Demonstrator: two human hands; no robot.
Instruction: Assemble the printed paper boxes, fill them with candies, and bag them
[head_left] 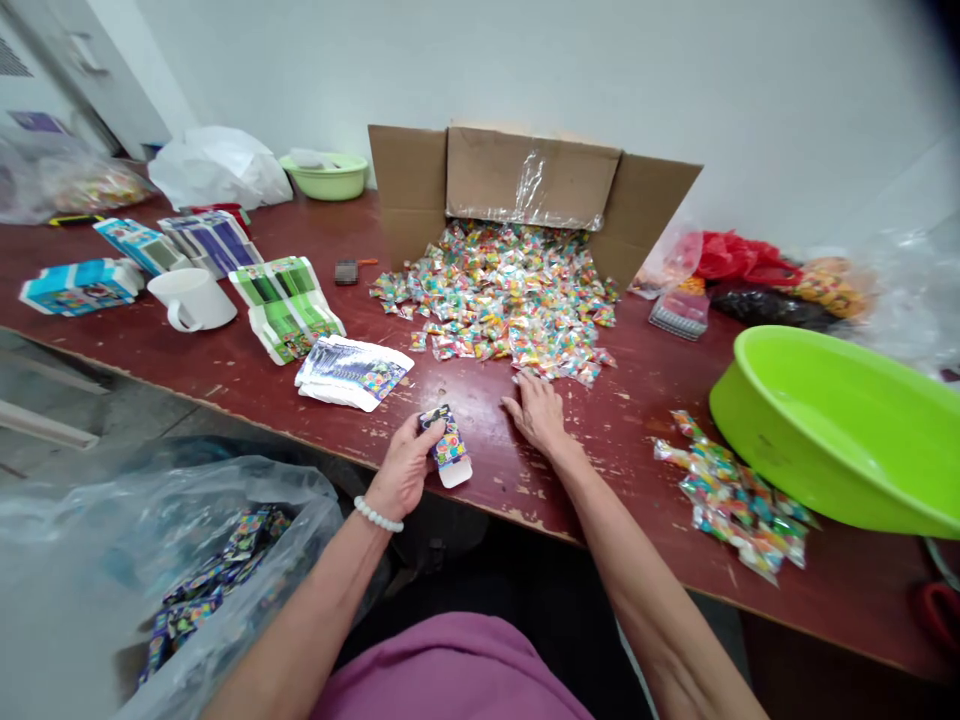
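Observation:
My left hand (406, 466) is closed round a small printed cardboard box (452, 452), dark with coloured circles. Its white end flap stands open toward me. My right hand (538, 412) rests on the table with fingers stretched and thumb apart. Its fingertips touch the near edge of a heap of wrapped candies (510, 295), small bright pieces in clear wrappers. The heap spills from a large cardboard carton (532, 178) lying on its side. A stack of flat silver-and-purple cartons (351, 372) lies beyond my left hand.
Green flat boxes (289, 308), a white mug (193, 299) and blue boxes (84, 286) are at the left. A green basin (840, 440) and loose candies (739, 500) are on the right. A plastic bag (255, 490) holding several dark boxes stands below the table edge (225, 405).

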